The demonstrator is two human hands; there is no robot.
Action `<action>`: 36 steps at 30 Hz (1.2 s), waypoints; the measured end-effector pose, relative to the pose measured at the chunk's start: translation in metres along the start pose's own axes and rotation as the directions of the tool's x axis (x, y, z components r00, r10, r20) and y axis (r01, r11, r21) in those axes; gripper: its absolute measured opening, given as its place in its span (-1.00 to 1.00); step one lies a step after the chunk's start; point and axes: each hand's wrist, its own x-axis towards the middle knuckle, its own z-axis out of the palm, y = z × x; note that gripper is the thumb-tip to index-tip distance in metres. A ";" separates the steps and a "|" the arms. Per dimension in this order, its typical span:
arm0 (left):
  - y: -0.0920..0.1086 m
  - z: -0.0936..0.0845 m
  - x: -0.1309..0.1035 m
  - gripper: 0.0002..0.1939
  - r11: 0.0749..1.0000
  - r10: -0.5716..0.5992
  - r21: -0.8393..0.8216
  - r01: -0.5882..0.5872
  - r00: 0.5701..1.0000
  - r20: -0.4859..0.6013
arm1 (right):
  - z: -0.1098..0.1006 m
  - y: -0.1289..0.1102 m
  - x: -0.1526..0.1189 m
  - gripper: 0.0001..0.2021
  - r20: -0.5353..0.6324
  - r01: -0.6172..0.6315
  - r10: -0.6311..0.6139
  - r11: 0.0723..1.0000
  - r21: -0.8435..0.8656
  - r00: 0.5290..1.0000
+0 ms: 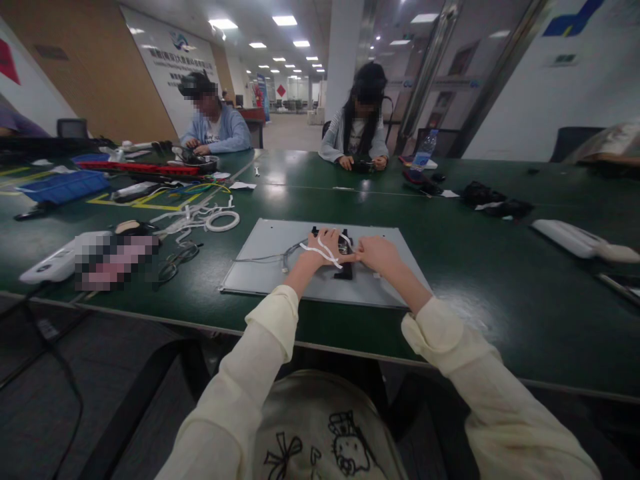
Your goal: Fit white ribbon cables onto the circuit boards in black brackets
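Note:
A flat light-grey panel (260, 263) lies on the green table in front of me. On its middle sits a black bracket-like part (344, 272), largely covered by my hands. My left hand (324, 247) is bent over the part's left side with its thumb reaching right. A narrow white strip (326, 251) runs across the back of that hand. Close by on the right, my right hand (376, 253) has its fingers closed in a pinch near the left thumb; what they hold is hidden. Thin grey wires (287, 257) trail from the part to the left.
Left of the panel lie a coil of white cable (223, 221), glasses (173, 267) and a white device (63, 257). A blue tray (65, 187) stands farther left. Two people sit across the table, near a water bottle (425, 150). Another white device (575, 239) lies right.

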 end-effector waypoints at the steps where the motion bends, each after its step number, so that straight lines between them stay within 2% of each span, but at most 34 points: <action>1: 0.000 0.001 -0.001 -0.22 1.000 -0.004 -0.007 0.003 1.000 -0.014 | 0.000 0.000 -0.001 -0.73 -0.009 0.004 -0.004 1.000 -0.003 1.000; 7: 0.002 0.006 -0.004 -0.28 0.999 -0.007 -0.044 0.002 0.994 -0.111 | 0.001 0.003 -0.006 -0.78 -0.065 -0.002 0.003 1.000 0.022 0.998; 10: 0.004 0.005 -0.007 -0.33 1.000 -0.011 -0.028 0.006 0.986 -0.168 | -0.002 0.002 -0.009 -0.77 -0.182 -0.014 0.044 0.987 0.163 0.982; 13: 0.007 -0.003 -0.008 -0.43 0.998 -0.060 -0.045 0.052 0.977 -0.204 | -0.008 -0.002 -0.014 -0.74 -0.309 0.083 0.034 0.930 0.359 0.950; 15: 0.008 -0.010 -0.008 -0.48 0.993 -0.110 -0.070 0.096 0.969 -0.221 | -0.012 -0.006 -0.018 -0.72 -0.321 0.161 0.011 0.848 0.505 0.947; 19: 0.011 -0.023 -0.009 -0.51 0.981 -0.187 -0.096 0.167 0.945 -0.269 | -0.013 -0.014 -0.023 -0.61 -0.157 0.166 -0.069 0.616 0.770 0.985; 22: 0.013 -0.028 -0.011 -0.53 0.976 -0.216 -0.085 0.201 0.940 -0.262 | -0.009 -0.019 -0.025 -0.55 -0.080 0.167 -0.182 0.541 0.824 0.980; 24: 0.013 -0.028 -0.012 -0.54 0.971 -0.240 -0.081 0.226 0.935 -0.262 | -0.006 -0.022 -0.026 -0.59 -0.080 0.210 -0.262 0.519 0.829 0.962; 26: 0.012 -0.028 -0.012 -0.55 0.967 -0.255 -0.083 0.241 0.925 -0.283 | -0.005 -0.023 -0.026 -0.64 -0.096 0.240 -0.314 0.459 0.855 0.944; 29: 0.005 -0.027 -0.012 -0.61 0.967 -0.255 -0.077 0.243 0.910 -0.326 | -0.011 -0.023 -0.027 -0.68 -0.108 0.204 -0.305 0.305 0.930 0.946; 32: -0.009 -0.030 -0.010 -0.63 0.959 -0.282 -0.124 0.254 0.892 -0.353 | -0.020 -0.016 -0.027 -0.70 -0.126 0.164 -0.241 0.143 0.976 0.962; 34: -0.018 -0.034 -0.009 -0.65 0.941 -0.310 -0.244 0.232 0.881 -0.357 | -0.024 -0.007 -0.025 -0.71 -0.156 0.170 -0.184 0.060 0.984 0.971; 36: -0.023 -0.039 -0.010 -0.61 0.879 -0.323 -0.443 0.176 0.903 -0.283 | -0.023 0.003 -0.022 -0.71 -0.158 0.169 -0.155 0.059 0.984 0.975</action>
